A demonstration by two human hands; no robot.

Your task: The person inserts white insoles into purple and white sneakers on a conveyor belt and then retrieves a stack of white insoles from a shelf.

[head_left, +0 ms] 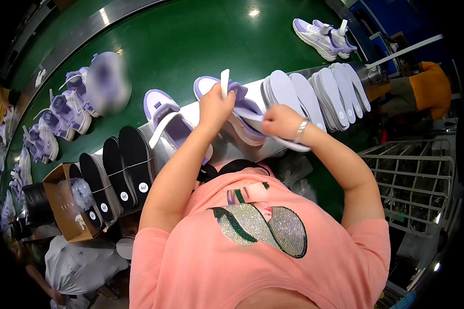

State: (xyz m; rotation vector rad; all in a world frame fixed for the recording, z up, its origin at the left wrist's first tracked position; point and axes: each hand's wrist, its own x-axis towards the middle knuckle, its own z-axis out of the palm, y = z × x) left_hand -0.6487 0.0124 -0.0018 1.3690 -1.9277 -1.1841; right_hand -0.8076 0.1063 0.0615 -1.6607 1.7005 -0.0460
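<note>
A white and lilac sneaker (248, 133) rests on the metal ledge in front of me. My left hand (216, 107) is closed on its upper by the tongue, where a white strip (225, 81) sticks up. In my right hand (282, 122) is a pale insole (296, 146); its front part reaches into the shoe's opening and its heel end hangs out below my fingers. Left of my left forearm, a second sneaker (160, 105) of the same kind stands on the ledge, with a white strip lying across its opening.
Stacks of white insoles (283, 92) lie right of my right hand, and tied bundles of black insoles (135, 154) lie left. More sneakers (62, 116) line the green belt (191, 41); a pair (322, 38) sits far right. Nearby are a cardboard box (62, 206) and wire rack (407, 172).
</note>
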